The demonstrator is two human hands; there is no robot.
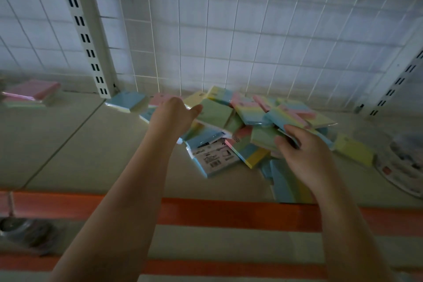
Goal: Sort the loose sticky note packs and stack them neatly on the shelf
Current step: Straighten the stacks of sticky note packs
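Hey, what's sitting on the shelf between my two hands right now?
In the head view, the messy pile of sticky note packs fills the stretch between the left hand and right hand, including a pack lying label-side up.

Pastel sticky note packs in pink, blue, green, yellow; beige shelf with orange edge strip; white wire grid.

**One head view, close over the shelf**

The head camera looks forward and down along both forearms onto the shelf and its wire back grid, close in. Wide-angle bending and dim blur perhaps distort the edges.
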